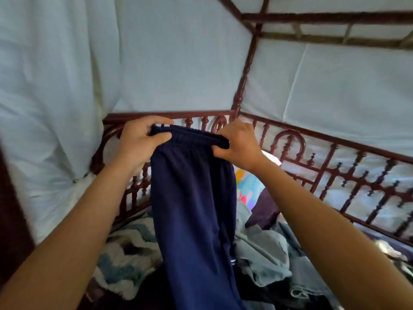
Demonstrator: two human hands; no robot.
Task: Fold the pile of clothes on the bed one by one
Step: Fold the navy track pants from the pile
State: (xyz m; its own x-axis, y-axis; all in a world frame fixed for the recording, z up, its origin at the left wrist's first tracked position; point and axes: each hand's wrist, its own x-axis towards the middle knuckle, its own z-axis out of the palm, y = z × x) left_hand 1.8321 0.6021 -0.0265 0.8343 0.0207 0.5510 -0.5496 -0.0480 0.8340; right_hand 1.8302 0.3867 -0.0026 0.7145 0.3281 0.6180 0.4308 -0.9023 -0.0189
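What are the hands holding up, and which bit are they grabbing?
Dark blue trousers. The left hand and the right hand each pinch one end of the elastic waistband, and the rest hangs down over the pile of clothes.

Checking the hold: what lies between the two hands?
The head view shows the elastic waistband of the navy trousers spanning from the left hand to the right hand, each gripping one end.
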